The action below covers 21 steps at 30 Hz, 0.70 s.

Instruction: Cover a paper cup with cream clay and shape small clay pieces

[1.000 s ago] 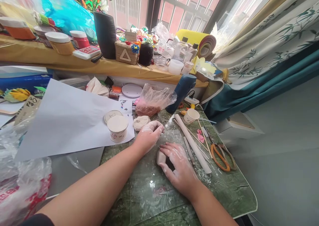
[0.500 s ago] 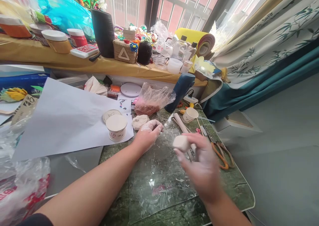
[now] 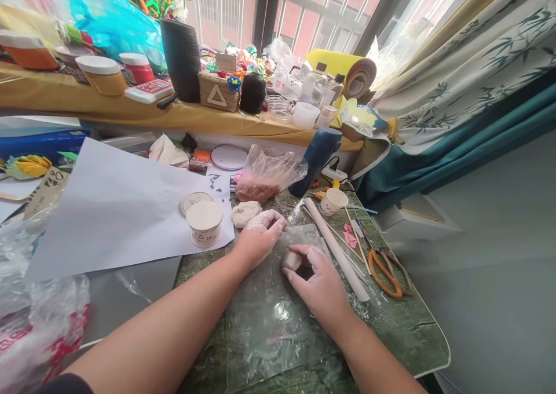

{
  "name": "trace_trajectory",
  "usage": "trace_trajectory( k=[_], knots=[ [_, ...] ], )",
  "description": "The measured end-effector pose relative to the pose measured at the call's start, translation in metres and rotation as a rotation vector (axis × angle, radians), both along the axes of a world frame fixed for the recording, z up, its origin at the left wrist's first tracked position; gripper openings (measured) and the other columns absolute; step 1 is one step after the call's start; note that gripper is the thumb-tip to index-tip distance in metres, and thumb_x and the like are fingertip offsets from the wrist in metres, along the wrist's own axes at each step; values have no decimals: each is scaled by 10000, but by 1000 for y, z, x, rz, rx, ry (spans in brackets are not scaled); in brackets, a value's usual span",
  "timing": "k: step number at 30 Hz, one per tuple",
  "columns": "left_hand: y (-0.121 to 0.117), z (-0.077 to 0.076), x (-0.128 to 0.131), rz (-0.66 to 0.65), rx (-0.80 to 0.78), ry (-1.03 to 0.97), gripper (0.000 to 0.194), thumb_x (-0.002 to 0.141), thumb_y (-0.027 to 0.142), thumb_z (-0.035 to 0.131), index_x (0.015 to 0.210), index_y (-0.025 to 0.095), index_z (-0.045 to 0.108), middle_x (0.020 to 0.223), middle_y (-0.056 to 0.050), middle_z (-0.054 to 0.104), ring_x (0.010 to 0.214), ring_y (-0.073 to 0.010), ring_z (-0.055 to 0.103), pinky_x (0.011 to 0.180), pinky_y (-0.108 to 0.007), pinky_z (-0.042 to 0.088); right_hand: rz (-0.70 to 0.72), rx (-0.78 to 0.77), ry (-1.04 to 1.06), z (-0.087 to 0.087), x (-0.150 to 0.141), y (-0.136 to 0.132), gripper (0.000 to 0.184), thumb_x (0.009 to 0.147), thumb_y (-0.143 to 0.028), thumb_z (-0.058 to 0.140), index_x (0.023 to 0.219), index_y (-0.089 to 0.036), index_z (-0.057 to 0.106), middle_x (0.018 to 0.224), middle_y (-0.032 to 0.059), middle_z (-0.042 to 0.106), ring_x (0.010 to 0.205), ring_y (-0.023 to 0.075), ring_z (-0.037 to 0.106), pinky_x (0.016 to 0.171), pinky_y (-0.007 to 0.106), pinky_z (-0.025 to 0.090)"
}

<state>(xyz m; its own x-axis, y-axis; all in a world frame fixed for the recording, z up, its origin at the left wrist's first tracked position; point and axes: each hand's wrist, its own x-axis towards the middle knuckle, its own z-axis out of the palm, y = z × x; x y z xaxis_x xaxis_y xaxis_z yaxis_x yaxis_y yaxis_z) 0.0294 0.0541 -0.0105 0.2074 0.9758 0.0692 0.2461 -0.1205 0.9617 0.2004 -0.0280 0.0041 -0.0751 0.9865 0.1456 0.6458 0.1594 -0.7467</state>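
Observation:
My right hand (image 3: 319,278) grips a small pale lump of clay (image 3: 292,260) between thumb and fingers, low over a clear plastic sheet (image 3: 260,324) dusted with white powder. Beside the sheet's far left part, my left hand (image 3: 264,234) is closed with its fingers curled; whatever lies inside it is hidden. A larger flattened piece of pale clay (image 3: 245,213) sits just behind that hand. To the left, a paper cup (image 3: 205,234) with a pale top stands on white paper (image 3: 125,208). A pale rolling pin (image 3: 336,246) lies right of my right hand.
Orange-handled scissors (image 3: 386,275) and thin sticks lie at the table's right side, near another paper cup (image 3: 334,200). Behind my hands are a plastic bag of reddish-brown material (image 3: 258,188) and a dark blue cylinder (image 3: 315,162). Crumpled plastic (image 3: 47,324) occupies the left.
My right hand has moved left and down with the clay lump, bringing it over the sheet and uncovering the rolling pin. My left hand has stayed nearly still.

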Motion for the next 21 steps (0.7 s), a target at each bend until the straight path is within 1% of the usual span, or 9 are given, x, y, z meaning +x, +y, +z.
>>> trace_trajectory(
  k=[2, 4, 6, 8, 11, 13, 16, 19, 21],
  knots=[
    [0, 0, 0, 1, 8, 13, 255, 938, 382, 494, 830, 216, 654, 837, -11, 694, 815, -194, 609, 758, -314, 454, -26, 68, 111, 26, 1, -1, 370, 838, -302, 742, 1193, -271, 640, 1133, 59, 697, 1043, 267, 676, 959, 486, 550],
    [0, 0, 0, 6, -4, 28, 263, 939, 396, 495, 830, 220, 658, 822, -8, 689, 801, -193, 605, 752, -314, 451, -73, 217, 261, 50, 3, -2, 413, 844, -310, 754, 1229, -278, 606, 1144, 61, 674, 1041, 253, 671, 941, 463, 559],
    [0, 0, 0, 7, -29, 29, 275, 939, 411, 493, 834, 221, 663, 827, -12, 695, 796, -195, 610, 755, -319, 456, -141, 377, 364, 58, 5, -3, 456, 842, -292, 760, 1257, -279, 571, 1179, 73, 642, 1062, 250, 659, 937, 455, 563],
    [0, 0, 0, 8, -34, 21, 272, 935, 408, 498, 829, 221, 664, 839, -15, 705, 808, -198, 619, 770, -322, 462, -135, 401, 304, 47, 6, -5, 445, 848, -283, 747, 1255, -274, 568, 1194, 83, 636, 1076, 259, 654, 949, 472, 559],
    [1, 0, 0, 8, -15, 11, 253, 935, 383, 501, 820, 224, 659, 851, -13, 712, 833, -199, 627, 789, -319, 466, 15, 192, 15, 10, 5, -10, 443, 849, -297, 728, 1270, -267, 593, 1147, 84, 683, 1056, 281, 673, 952, 511, 562],
    [1, 0, 0, 4, -16, 0, 245, 938, 377, 501, 827, 223, 656, 859, -12, 716, 835, -198, 631, 789, -315, 469, -14, 150, -69, -10, 3, -13, 508, 849, -321, 728, 1325, -256, 565, 1193, 101, 680, 1099, 297, 664, 987, 532, 547],
    [1, 0, 0, -5, -23, -14, 244, 942, 379, 501, 834, 220, 652, 859, -9, 715, 824, -194, 630, 783, -311, 469, -48, 189, -102, -17, 0, -13, 487, 838, -326, 729, 1295, -252, 580, 1283, 112, 642, 1204, 312, 616, 1059, 542, 503],
    [1, 1, 0, 1, -26, -22, 245, 945, 373, 495, 829, 217, 645, 853, -8, 703, 827, -192, 621, 776, -307, 463, 53, 121, -144, -17, 0, -7, 546, 816, -279, 733, 1335, -257, 568, 1292, 97, 643, 1215, 307, 611, 1057, 522, 512],
    [1, 0, 0, 0, -34, -27, 244, 943, 371, 494, 824, 216, 641, 847, -9, 697, 824, -191, 618, 774, -307, 463, 84, 90, -155, -21, 2, -4, 517, 846, -251, 695, 1346, -254, 566, 1251, 96, 665, 1178, 300, 632, 1034, 515, 528]
  ],
)
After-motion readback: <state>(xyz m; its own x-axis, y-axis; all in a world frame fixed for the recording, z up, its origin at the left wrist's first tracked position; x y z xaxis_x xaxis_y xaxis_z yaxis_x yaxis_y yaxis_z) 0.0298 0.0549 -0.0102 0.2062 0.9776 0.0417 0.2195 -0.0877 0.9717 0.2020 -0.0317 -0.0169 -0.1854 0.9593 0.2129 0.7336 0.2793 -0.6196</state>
